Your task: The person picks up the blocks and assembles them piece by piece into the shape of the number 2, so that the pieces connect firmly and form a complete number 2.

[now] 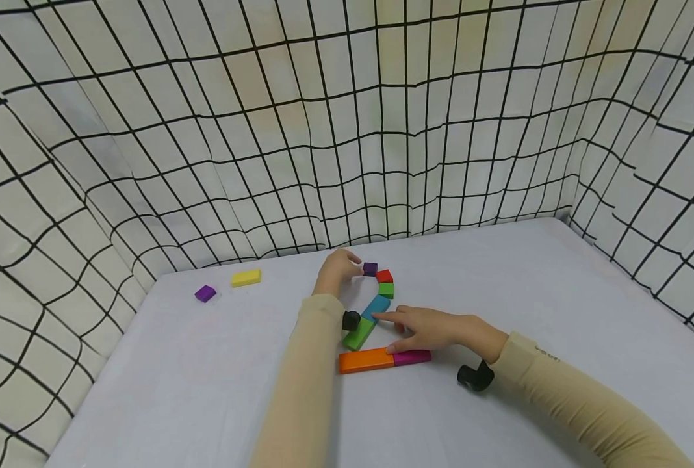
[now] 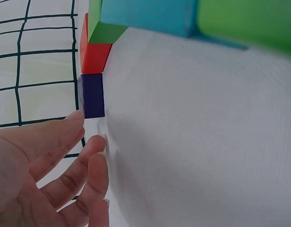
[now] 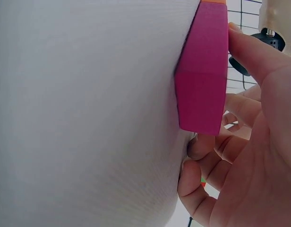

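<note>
A curved row of blocks runs down the table: a dark purple block [image 1: 370, 268], a red block [image 1: 385, 276], a small green block [image 1: 386, 290], a blue block [image 1: 376, 306] and a longer green block [image 1: 359, 334]. My left hand [image 1: 339, 265] is at the dark purple block's left end, a fingertip at its edge, nothing gripped. Below the row, an orange block [image 1: 366, 361] meets a magenta block [image 1: 412, 357] end to end. My right hand [image 1: 431, 326] stretches its index finger to the blue block, while its thumb rests near the orange-magenta joint.
Farther left on the white table [image 1: 206, 377] lie a yellow block [image 1: 245, 278] and a purple block [image 1: 205, 294]. White walls with a black grid [image 1: 347, 130] border the back and sides. A black wrist camera [image 1: 351, 320] hangs close beside the longer green block.
</note>
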Demonstrator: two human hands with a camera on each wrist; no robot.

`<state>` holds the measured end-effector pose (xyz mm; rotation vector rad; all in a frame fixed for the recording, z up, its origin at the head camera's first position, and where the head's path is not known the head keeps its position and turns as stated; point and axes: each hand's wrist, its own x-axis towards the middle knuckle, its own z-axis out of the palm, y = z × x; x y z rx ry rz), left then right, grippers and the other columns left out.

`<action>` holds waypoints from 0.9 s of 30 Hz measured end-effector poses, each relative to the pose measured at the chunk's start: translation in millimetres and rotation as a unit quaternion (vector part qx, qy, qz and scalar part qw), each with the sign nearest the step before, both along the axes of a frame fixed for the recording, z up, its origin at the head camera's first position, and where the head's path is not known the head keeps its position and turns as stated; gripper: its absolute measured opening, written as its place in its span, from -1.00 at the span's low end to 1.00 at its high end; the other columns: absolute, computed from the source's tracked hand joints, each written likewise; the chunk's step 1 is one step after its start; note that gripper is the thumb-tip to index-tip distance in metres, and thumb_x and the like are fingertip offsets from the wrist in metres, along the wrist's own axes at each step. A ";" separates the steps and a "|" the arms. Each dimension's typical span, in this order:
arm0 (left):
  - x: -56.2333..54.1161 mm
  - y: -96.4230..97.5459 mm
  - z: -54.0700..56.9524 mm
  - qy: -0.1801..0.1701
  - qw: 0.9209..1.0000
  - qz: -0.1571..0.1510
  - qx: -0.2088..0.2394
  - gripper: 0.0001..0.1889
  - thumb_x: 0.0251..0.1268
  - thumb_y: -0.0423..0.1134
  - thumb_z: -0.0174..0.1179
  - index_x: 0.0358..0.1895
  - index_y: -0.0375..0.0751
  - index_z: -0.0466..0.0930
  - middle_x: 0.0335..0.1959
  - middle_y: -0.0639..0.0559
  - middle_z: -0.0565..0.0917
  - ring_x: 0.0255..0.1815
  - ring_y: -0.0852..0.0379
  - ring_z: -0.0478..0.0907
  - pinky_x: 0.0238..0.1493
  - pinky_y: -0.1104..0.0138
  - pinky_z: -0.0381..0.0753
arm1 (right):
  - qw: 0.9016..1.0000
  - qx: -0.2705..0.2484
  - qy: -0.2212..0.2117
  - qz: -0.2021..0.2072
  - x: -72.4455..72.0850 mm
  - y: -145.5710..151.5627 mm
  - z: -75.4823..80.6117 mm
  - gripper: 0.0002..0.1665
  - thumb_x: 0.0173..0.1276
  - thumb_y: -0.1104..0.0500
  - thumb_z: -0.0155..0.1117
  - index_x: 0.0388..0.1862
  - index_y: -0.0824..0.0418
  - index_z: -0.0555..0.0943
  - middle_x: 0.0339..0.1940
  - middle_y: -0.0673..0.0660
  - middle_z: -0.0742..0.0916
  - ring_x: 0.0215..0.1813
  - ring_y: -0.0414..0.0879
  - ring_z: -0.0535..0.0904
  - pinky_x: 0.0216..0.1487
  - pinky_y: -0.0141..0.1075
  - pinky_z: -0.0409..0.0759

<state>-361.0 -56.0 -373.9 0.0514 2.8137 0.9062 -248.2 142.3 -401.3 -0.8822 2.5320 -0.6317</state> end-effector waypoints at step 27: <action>-4.5 4.7 -3.5 -0.014 1.000 -0.003 0.008 -0.67 0.41 -0.30 0.27 0.19 -0.19 0.70 0.10 -0.18 0.69 -0.15 0.00 0.62 0.20 0.08 0.52 | 1.000 -0.005 -0.005 0.000 0.1 1.0 0.8 -0.13 0.40 -0.13 0.39 0.60 0.03 0.33 -0.21 -0.01 0.51 -0.12 -0.14 0.45 -0.18 -0.27 0.51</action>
